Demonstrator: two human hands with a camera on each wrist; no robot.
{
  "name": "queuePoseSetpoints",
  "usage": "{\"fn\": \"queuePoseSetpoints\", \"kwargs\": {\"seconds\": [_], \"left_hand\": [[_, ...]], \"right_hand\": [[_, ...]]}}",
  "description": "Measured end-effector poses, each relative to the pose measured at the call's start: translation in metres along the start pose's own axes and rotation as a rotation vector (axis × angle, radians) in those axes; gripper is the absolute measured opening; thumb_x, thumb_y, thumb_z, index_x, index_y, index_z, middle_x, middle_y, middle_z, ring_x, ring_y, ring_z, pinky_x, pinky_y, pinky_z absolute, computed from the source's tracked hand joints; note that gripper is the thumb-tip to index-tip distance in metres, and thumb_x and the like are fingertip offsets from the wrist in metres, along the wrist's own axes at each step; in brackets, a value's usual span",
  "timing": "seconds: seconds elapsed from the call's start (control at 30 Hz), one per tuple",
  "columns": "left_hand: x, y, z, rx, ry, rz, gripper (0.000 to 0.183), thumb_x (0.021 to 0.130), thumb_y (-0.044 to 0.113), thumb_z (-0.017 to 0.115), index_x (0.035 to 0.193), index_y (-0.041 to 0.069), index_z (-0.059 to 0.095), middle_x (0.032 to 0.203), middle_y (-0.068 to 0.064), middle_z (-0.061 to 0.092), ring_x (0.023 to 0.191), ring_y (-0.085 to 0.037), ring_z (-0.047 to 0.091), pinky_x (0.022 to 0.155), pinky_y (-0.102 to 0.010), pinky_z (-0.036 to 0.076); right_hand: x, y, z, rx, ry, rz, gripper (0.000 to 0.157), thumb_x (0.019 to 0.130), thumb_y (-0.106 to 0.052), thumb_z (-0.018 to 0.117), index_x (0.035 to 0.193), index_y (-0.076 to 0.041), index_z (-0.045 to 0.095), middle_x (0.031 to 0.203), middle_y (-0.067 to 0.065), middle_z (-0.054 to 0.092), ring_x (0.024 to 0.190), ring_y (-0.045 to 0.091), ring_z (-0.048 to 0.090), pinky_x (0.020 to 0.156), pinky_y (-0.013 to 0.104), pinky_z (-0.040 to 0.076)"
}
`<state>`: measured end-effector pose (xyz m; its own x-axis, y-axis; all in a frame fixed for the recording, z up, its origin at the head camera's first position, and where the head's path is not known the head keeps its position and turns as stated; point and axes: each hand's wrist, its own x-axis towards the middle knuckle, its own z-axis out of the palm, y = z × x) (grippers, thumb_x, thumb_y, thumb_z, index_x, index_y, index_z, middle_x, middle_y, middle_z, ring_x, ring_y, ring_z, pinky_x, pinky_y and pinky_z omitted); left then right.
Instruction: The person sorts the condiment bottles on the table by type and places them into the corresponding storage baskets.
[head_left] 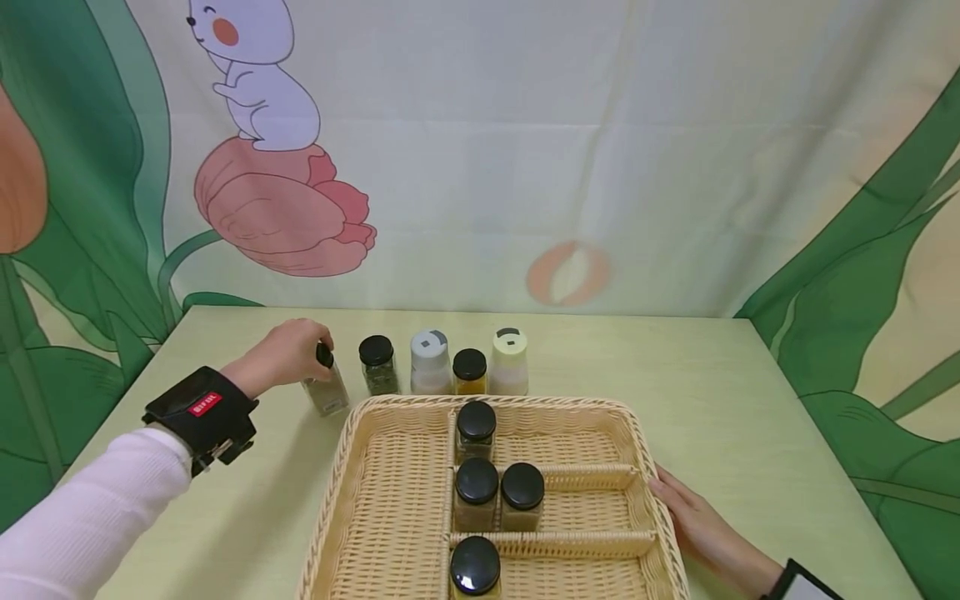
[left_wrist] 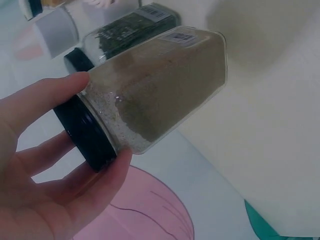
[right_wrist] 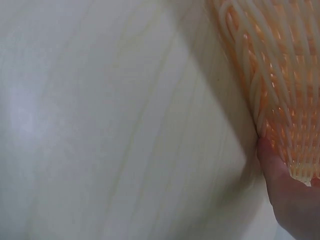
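My left hand point(head_left: 288, 358) grips a square clear jar of grey-brown powder point(left_wrist: 165, 80) by its black lid point(left_wrist: 85, 132), thumb on one side and fingers on the other. In the head view this jar is tilted, left of the wicker basket point(head_left: 337, 508). A jar of dried green herbs point(head_left: 380, 375) is just right of it. My right hand point(head_left: 708, 533) lies against the basket's right side with extended fingers. In the right wrist view its thumb point(right_wrist: 274, 162) touches the woven outer wall point(right_wrist: 280, 75).
Behind the basket are a white-lidded bottle point(head_left: 430, 362), a black-lidded jar of yellow spice point(head_left: 470, 372) and a yellow-lidded bottle point(head_left: 510, 362). Several black-lidded jars, one of them a brown-filled jar point(head_left: 476, 500), stand inside the divided basket. A printed curtain point(head_left: 480, 167) hangs behind the table point(head_left: 750, 400).
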<state>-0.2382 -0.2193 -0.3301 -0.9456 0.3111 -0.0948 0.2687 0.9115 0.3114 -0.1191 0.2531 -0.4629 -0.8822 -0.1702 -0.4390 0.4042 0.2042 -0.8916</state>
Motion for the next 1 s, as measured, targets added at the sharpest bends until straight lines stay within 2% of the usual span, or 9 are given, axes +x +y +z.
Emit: {"fn": "queuePoseSetpoints", "kwargs": {"seconds": [0.2, 0.43, 0.7, 1.0], "left_hand": [[0.001, 0.009, -0.015, 0.013, 0.014, -0.002, 0.033, 0.068, 0.007, 0.072, 0.092, -0.011, 0.059, 0.084, -0.019, 0.057, 0.072, -0.027, 0.052, 0.062, -0.036, 0.049], [0.004, 0.022, -0.03, 0.044, 0.025, 0.051, 0.031, 0.067, 0.008, 0.073, 0.089, -0.009, 0.061, 0.083, -0.017, 0.057, 0.071, -0.026, 0.052, 0.062, -0.036, 0.048], [0.009, 0.043, -0.038, 0.057, -0.014, 0.065, 0.031, 0.068, 0.008, 0.073, 0.093, -0.007, 0.062, 0.087, -0.017, 0.058, 0.072, -0.025, 0.053, 0.061, -0.035, 0.049], [0.007, 0.059, -0.048, 0.077, -0.032, 0.111, 0.03, 0.067, 0.006, 0.073, 0.092, -0.007, 0.063, 0.085, -0.015, 0.059, 0.069, -0.023, 0.052, 0.059, -0.033, 0.049]], "right_hand": [[-0.002, -0.001, -0.001, -0.001, -0.019, -0.002, 0.074, 0.09, -0.049, 0.038, 0.143, -0.008, 0.006, 0.14, 0.028, 0.017, 0.123, 0.042, 0.028, 0.092, 0.048, 0.035], [-0.002, -0.001, -0.001, -0.005, 0.0, 0.007, 0.076, 0.088, -0.051, 0.04, 0.143, -0.009, 0.007, 0.14, 0.027, 0.018, 0.123, 0.041, 0.029, 0.092, 0.048, 0.035], [-0.001, 0.0, -0.001, -0.02, 0.01, 0.016, 0.077, 0.087, -0.052, 0.04, 0.143, -0.009, 0.008, 0.14, 0.027, 0.019, 0.122, 0.04, 0.03, 0.092, 0.047, 0.036], [0.0, -0.001, 0.0, -0.038, 0.035, 0.045, 0.084, 0.083, -0.058, 0.042, 0.143, -0.01, 0.009, 0.14, 0.026, 0.02, 0.122, 0.04, 0.031, 0.093, 0.048, 0.035]]}}
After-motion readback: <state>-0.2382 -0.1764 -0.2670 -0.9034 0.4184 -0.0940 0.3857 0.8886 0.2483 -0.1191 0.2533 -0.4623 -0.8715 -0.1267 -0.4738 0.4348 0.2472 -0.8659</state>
